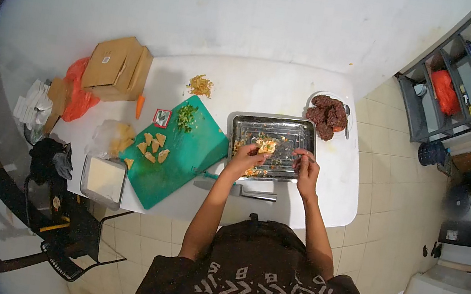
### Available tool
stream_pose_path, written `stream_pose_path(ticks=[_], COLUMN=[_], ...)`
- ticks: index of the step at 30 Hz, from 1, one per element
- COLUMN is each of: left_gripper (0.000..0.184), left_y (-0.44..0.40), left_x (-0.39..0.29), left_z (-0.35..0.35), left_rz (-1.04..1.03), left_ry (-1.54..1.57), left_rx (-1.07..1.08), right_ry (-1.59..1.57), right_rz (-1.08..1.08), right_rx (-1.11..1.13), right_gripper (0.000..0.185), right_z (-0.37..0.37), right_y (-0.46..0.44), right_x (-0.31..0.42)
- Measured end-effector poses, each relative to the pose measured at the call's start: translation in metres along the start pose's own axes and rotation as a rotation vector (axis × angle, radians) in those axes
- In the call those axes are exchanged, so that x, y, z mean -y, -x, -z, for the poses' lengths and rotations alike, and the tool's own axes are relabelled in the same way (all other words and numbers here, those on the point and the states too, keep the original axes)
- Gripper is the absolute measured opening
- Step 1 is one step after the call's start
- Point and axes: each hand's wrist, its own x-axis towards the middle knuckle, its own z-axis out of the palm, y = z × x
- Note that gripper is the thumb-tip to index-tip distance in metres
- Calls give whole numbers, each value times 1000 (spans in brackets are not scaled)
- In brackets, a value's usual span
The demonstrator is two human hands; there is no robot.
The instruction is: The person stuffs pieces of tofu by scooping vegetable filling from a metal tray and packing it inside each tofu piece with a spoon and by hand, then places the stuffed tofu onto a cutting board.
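A metal tray (pixel 240 124) with orange and white food bits in it lies at the middle of the white table. Over its left part, my left hand (pixel 246 159) holds a piece of food (pixel 266 145) topped with chopped bits. My right hand (pixel 305 168) is at the tray's right side with its fingers drawn together; what they hold, if anything, is too small to make out. Left of the tray, a green cutting board (pixel 166 179) bears several tan triangular pieces (pixel 155 146) and chopped green herbs (pixel 186 118).
A knife (pixel 257 195) lies before the tray. Dark brown food (pixel 327 115) fills a plate at the right. Leftward are a cardboard box (pixel 114 68), a carrot (pixel 140 106), a plastic bag (pixel 112 136), a container of pale contents (pixel 104 180) and a chair (pixel 78 239).
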Motion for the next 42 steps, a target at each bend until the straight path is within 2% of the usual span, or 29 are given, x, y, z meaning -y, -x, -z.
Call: stream_pose_path(ticks=[6, 9, 11, 12, 15, 18, 20, 24, 27, 29, 33, 35, 39, 42], left_gripper=[20, 25, 35, 35, 44, 47, 47, 45, 41, 37, 36, 36, 39, 40], left_y=[-6, -12, -19, -17, -11, -10, -15, -5, -10, -19, -13, -12, -14, -14], left_x=[6, 14, 21, 17, 12, 15, 17, 2, 11, 24, 13, 13, 18, 19], left_z=[1, 9, 15, 12, 2, -1, 5, -5, 0, 10, 2, 1, 4, 3], left_rz=[2, -5, -35, -35, 14, -59, -25, -33, -83, -212, -171, -131, -165, -152], left_ry=[-6, -8, -192, -189, -181, -160, -155, -189, -178, -242, -120, -65, -68, -34], left_rx=[-55, -24, -31, -32, -123, -235, -130, -139, -163, -81, -86, -100, -58, -58], right_ry=[41, 43, 25, 27, 36, 45, 32, 43, 33, 42, 95, 21, 83, 25], right_rz=[28, 29, 33, 31, 0, 23, 4, 12, -32, -39, -14, -53, -52, 29], right_rx=[-27, -36, -74, -72, -31, -44, -45, -11, -11, -3, 5, -13, 47, 12], right_gripper=[30, 31, 33, 33, 35, 35, 35, 36, 35, 36, 36, 35, 34, 33], right_z=[-1, 0, 1, 2, 5, 6, 8, 5, 6, 6, 4, 4, 6, 0], right_y=[0, 0, 0, 0, 0, -1, 2, 5, 6, 7, 6, 7, 5, 3], right_x=[3, 0, -5, -6, -7, -8, -9, -7, -6, -6, -2, -2, -11, -9])
